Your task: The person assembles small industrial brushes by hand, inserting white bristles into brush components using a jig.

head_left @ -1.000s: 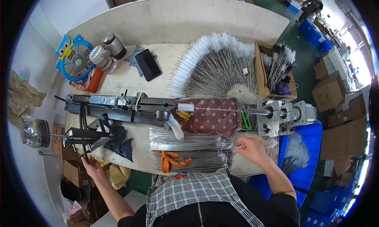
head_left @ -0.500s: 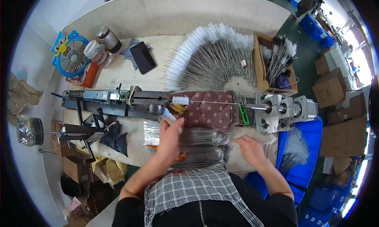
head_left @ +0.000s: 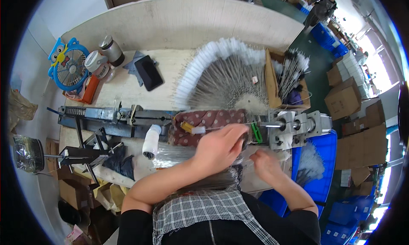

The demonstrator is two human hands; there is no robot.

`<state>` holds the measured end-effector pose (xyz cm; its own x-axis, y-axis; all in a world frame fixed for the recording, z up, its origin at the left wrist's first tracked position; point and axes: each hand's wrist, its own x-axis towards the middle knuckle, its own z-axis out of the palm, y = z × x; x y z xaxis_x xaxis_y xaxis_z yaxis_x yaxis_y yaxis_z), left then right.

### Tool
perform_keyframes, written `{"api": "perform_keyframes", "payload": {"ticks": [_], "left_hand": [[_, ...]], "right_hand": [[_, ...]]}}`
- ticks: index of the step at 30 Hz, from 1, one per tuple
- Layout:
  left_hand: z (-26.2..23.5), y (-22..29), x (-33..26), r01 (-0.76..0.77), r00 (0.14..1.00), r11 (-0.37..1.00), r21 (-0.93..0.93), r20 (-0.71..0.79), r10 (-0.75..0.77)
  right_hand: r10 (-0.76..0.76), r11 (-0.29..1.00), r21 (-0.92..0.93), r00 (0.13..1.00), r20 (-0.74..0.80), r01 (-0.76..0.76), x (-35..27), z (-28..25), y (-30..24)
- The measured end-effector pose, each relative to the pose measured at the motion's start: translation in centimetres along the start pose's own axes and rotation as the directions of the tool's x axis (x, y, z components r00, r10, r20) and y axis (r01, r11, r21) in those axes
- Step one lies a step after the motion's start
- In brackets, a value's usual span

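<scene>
Head view: left hand (head_left: 219, 145) reaches across bench (head_left: 170, 70), fingers curled over thin wire rod (head_left: 226, 128) lying on patterned cloth pad (head_left: 204, 119) beside metal winding machine (head_left: 294, 126); grip closed on rod. Right hand (head_left: 266, 164) blurred near wire bundle (head_left: 179, 149); its grip cannot be told. Fan of white-tipped wires (head_left: 226, 74) lies behind.
</scene>
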<state>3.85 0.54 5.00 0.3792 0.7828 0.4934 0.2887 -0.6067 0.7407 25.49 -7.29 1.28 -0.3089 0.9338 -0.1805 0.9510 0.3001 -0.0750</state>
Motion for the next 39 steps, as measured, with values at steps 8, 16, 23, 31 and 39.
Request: {"api": "perform_keyframes", "payload": {"ticks": [8, 16, 23, 31, 39], "left_hand": [[4.9, -3.8, 4.0, -0.197, 0.977, 0.875, 0.443, 0.159, 0.139], [4.4, -2.3, 5.4, -0.203, 0.943, 0.829, 0.521, 0.332, 0.022], [5.7, -5.2, 6.7, -0.217, 0.931, 0.798, 0.562, 0.366, -0.005], [0.4, -6.5, 2.7, -0.226, 0.974, 0.823, 0.521, 0.102, 0.202], [-7.2, -1.5, -9.4, 0.394, 0.901, 0.912, 0.115, -0.246, -0.358]], "right_hand": [[-0.008, 1.000, -0.010, 1.000, 0.005, 0.008, -1.9, -3.8, 2.9], [0.195, 0.903, 0.425, 0.828, -0.526, 0.057, 1.1, -12.0, 8.0], [-0.027, 0.874, 0.408, 0.867, -0.498, 0.262, 8.9, -9.7, 3.4], [-0.075, 0.906, 0.398, 0.980, -0.184, 0.144, 10.3, -9.2, 2.7], [-0.435, 0.679, 0.420, 0.791, -0.430, 0.602, 16.2, -8.9, -5.3]]}}
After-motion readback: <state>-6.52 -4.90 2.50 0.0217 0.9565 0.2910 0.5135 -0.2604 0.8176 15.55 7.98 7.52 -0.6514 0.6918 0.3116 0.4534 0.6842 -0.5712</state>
